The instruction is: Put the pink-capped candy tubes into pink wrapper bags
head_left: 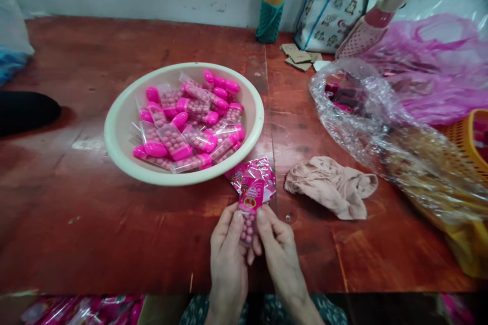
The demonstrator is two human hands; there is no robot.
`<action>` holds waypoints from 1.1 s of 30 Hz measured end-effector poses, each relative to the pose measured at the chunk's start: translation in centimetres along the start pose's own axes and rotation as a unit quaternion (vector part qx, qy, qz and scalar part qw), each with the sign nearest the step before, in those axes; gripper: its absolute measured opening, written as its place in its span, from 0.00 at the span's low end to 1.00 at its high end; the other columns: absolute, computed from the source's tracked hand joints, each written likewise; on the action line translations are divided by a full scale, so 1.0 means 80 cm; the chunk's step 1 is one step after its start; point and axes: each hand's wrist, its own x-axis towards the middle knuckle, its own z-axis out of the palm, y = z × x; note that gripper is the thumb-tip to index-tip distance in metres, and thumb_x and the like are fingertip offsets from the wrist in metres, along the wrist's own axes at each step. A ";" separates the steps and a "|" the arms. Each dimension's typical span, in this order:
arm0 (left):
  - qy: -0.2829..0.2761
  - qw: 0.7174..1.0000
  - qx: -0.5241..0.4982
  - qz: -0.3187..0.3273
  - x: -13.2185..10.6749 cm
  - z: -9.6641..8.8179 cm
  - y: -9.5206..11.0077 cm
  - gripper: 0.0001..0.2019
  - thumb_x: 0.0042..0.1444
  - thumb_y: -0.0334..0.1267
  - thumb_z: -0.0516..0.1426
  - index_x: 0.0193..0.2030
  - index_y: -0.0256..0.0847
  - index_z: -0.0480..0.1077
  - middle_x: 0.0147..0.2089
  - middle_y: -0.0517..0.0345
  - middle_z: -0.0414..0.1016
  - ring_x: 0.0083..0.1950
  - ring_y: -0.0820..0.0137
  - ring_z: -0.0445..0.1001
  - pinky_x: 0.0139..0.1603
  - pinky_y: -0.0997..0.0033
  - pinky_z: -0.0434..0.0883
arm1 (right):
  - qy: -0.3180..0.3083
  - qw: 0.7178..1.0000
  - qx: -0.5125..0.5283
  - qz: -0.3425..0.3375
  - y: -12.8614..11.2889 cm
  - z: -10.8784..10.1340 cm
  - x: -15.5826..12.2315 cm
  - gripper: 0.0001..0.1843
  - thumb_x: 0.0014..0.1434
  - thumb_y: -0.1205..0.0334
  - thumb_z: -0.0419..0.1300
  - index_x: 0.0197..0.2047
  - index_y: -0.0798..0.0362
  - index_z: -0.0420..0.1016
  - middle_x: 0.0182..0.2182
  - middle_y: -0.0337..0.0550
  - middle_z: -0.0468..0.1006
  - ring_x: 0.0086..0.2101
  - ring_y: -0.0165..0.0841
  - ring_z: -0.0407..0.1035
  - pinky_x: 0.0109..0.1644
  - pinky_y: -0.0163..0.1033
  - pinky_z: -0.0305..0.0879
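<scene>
Between my two hands is a small clear container of pink balls (248,228), with a pink printed label (251,195) at its upper end. My left hand (229,254) grips its left side, thumb on the front. On the other side my right hand (280,249) pinches it with thumb and fingers. Just beyond lie several shiny pink printed packets (269,167), partly hidden by the label and the basin. A cream plastic basin (118,155) stands to the upper left, filled with clear containers of pink balls with bright pink caps (173,139).
A crumpled pale cloth (331,185) lies to the right. Behind it are a clear plastic bag (362,106), pink bags (430,61) and a yellow basket (457,134). A bottle (272,5) and a printed bag (328,7) stand by the wall. Pink packets (84,310) sit below the table edge.
</scene>
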 end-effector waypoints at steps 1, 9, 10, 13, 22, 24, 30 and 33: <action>-0.006 1.000 0.014 0.003 0.000 0.000 0.000 0.11 0.51 0.40 0.60 0.38 0.38 0.68 0.21 0.65 0.65 0.17 0.81 0.60 0.15 0.83 0.56 | -0.008 1.000 0.013 0.007 -0.001 -0.002 0.002 0.18 0.62 0.51 0.50 0.29 0.54 0.71 0.17 0.31 0.61 0.16 0.23 0.55 0.20 0.29 0.59; 0.015 0.995 0.066 0.071 0.000 -0.010 -0.007 0.12 0.53 0.44 0.58 0.41 0.39 0.70 0.27 0.61 0.71 0.26 0.76 0.69 0.25 0.80 0.65 | 0.043 0.993 -0.090 -0.066 0.008 0.016 -0.002 0.08 0.58 0.60 0.56 0.40 0.52 0.73 0.34 0.39 0.74 0.33 0.30 0.68 0.37 0.31 0.65; 0.015 0.995 0.065 0.070 0.002 -0.012 -0.006 0.13 0.53 0.45 0.57 0.41 0.39 0.70 0.31 0.58 0.74 0.30 0.73 0.71 0.31 0.78 0.68 | 0.037 0.992 -0.095 -0.076 0.007 0.015 -0.001 0.09 0.58 0.62 0.56 0.41 0.51 0.73 0.36 0.39 0.74 0.36 0.31 0.68 0.41 0.32 0.64; -0.015 0.994 0.098 0.053 0.010 -0.019 0.002 0.16 0.51 0.45 0.59 0.43 0.38 0.72 0.38 0.54 0.76 0.39 0.67 0.73 0.42 0.71 0.68 | 0.010 0.993 -0.096 -0.069 -0.003 0.002 0.002 0.12 0.57 0.62 0.56 0.45 0.50 0.73 0.40 0.41 0.75 0.41 0.34 0.68 0.47 0.36 0.64; -0.097 0.984 0.108 0.100 0.013 -0.010 0.025 0.08 0.47 0.34 0.62 0.37 0.38 0.76 0.33 0.57 0.76 0.34 0.70 0.72 0.38 0.74 0.68 | -0.014 0.983 -0.172 -0.061 -0.016 -0.027 -0.015 0.18 0.53 0.59 0.62 0.49 0.49 0.73 0.43 0.45 0.76 0.43 0.39 0.69 0.46 0.40 0.67; -0.078 0.994 0.037 0.073 0.012 -0.004 0.025 0.08 0.50 0.35 0.60 0.38 0.38 0.75 0.30 0.59 0.75 0.27 0.74 0.70 0.34 0.75 0.69 | -0.022 0.979 -0.189 -0.069 -0.007 -0.019 -0.020 0.19 0.54 0.57 0.60 0.50 0.50 0.72 0.42 0.46 0.77 0.42 0.38 0.70 0.45 0.38 0.68; -0.065 0.998 -0.018 0.017 0.014 -0.004 0.038 0.11 0.48 0.41 0.62 0.35 0.34 0.74 0.27 0.56 0.75 0.24 0.73 0.70 0.29 0.74 0.69 | -0.001 0.959 -0.256 -0.125 0.027 -0.005 -0.034 0.21 0.61 0.52 0.53 0.55 0.49 0.67 0.46 0.47 0.76 0.45 0.37 0.71 0.48 0.37 0.68; -0.065 0.998 -0.018 -0.009 0.015 -0.006 0.042 0.13 0.47 0.42 0.63 0.35 0.34 0.74 0.27 0.55 0.76 0.23 0.73 0.70 0.24 0.76 0.67 | 0.012 0.956 -0.269 -0.115 0.033 -0.003 -0.036 0.20 0.60 0.48 0.52 0.52 0.46 0.70 0.41 0.44 0.78 0.40 0.37 0.73 0.43 0.37 0.71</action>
